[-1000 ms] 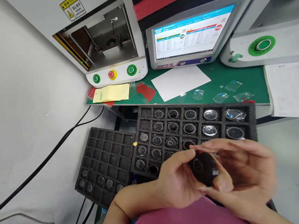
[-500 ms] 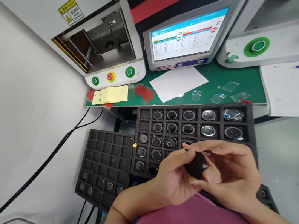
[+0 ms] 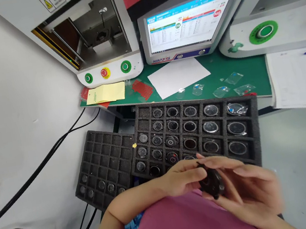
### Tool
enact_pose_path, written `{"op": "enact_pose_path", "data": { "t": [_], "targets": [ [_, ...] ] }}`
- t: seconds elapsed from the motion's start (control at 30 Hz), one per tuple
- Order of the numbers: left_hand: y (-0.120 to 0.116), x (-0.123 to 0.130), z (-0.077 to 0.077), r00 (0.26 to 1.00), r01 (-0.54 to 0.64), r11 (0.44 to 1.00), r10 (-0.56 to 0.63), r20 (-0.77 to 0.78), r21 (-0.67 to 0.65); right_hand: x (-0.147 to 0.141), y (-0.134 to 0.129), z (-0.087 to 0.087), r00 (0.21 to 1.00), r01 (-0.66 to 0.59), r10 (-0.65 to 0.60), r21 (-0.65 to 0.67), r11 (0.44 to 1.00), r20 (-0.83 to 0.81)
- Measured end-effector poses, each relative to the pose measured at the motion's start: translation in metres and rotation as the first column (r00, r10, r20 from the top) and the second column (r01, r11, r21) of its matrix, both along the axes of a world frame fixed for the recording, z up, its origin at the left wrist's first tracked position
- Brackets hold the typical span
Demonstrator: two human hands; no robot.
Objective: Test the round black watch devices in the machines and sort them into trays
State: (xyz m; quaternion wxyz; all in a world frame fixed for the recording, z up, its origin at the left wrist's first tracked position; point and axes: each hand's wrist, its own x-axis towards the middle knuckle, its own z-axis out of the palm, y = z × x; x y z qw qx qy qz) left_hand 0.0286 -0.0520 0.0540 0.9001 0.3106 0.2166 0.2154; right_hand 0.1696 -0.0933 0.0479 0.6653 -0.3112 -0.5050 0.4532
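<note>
In front of my chest is a black round watch case (image 3: 211, 183), tilted, its face turned partly away. My left hand (image 3: 181, 178) pinches its left edge, thumb on the near side. Around the right side curls my right hand (image 3: 250, 188), fingers along the top and beneath; slight blur softens its outer edge. Just beyond both hands lies a black foam tray (image 3: 181, 134), its compartments holding several similar round watch cases, such as one watch case with a ringed back (image 3: 171, 141). My wrists and hands hide the tray's near part.
A smaller foam tray (image 3: 101, 153) with a few round pieces sits at the left. Behind is a green bench (image 3: 165, 102) with white paper (image 3: 179, 77), a yellow note (image 3: 105, 93) and clear film pieces. A press machine (image 3: 110, 69) and a monitor (image 3: 190, 22) stand there; black cables (image 3: 50, 153) hang left.
The watch case has turned in my hands and moved slightly right and down. My right hand has shifted right and its fingers have opened a little. The view has tilted slightly downward.
</note>
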Motion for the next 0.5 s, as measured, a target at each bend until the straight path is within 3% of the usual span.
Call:
{"op": "enact_pose_path", "data": {
  "t": [0.07, 0.1, 0.17, 0.2, 0.23, 0.27, 0.33, 0.5],
  "targets": [
    [0.002, -0.013, -0.015, 0.971, 0.104, 0.947, -0.03, -0.237, 0.305, 0.008, -0.011, -0.012, 0.999, 0.035, -0.034, -0.128, 0.991, 0.005],
    [0.005, -0.02, -0.024, 0.906, 0.185, 0.859, 0.04, -0.422, 0.478, 0.012, -0.015, -0.018, 0.996, 0.084, -0.085, -0.188, 0.979, 0.005],
    [0.01, -0.032, -0.043, 0.633, 0.407, 0.63, 0.328, -0.702, 0.661, 0.02, -0.02, -0.03, 0.975, 0.219, -0.221, -0.283, 0.934, 0.023],
    [0.013, -0.036, -0.053, 0.483, 0.507, 0.551, 0.456, -0.747, 0.664, 0.024, -0.022, -0.035, 0.959, 0.279, -0.278, -0.314, 0.908, 0.047],
    [0.015, -0.038, -0.063, 0.368, 0.576, 0.509, 0.537, -0.759, 0.639, 0.026, -0.023, -0.04, 0.944, 0.327, -0.321, -0.334, 0.884, 0.075],
    [0.018, -0.038, -0.072, 0.297, 0.612, 0.499, 0.574, -0.763, 0.614, 0.027, -0.023, -0.044, 0.929, 0.367, -0.354, -0.348, 0.862, 0.105],
    [0.023, -0.034, -0.086, 0.229, 0.62, 0.519, 0.597, -0.768, 0.588, 0.027, -0.024, -0.049, 0.912, 0.409, -0.383, -0.355, 0.841, 0.143],
    [0.031, -0.012, -0.102, 0.086, 0.636, 0.559, 0.634, -0.769, 0.532, 0.017, -0.027, -0.051, 0.919, 0.393, -0.358, -0.315, 0.864, 0.165]
  ]
}}
